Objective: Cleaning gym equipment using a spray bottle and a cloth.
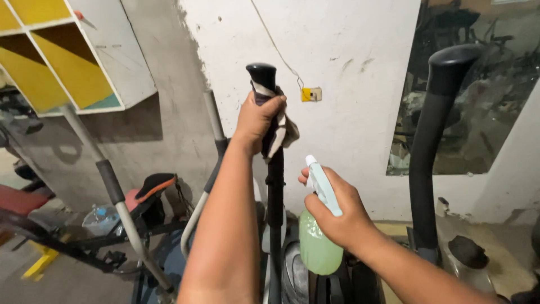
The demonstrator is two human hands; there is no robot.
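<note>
Left hand [256, 121] is closed around a cloth [281, 132], pressing it against the black handlebar [274, 169] near its top. Right hand [337, 211] grips a green spray bottle [318, 242], just beside the bar. White wall [349, 73] behind.

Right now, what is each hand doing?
Left hand: closed on a striped cloth around the black upright handlebar.
Right hand: closed on a pale green spray bottle.

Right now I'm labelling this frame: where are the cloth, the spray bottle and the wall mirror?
cloth [283, 130], head view, hanging fold.
spray bottle [318, 247], head view, green body.
wall mirror [484, 107], head view, glass.
</note>
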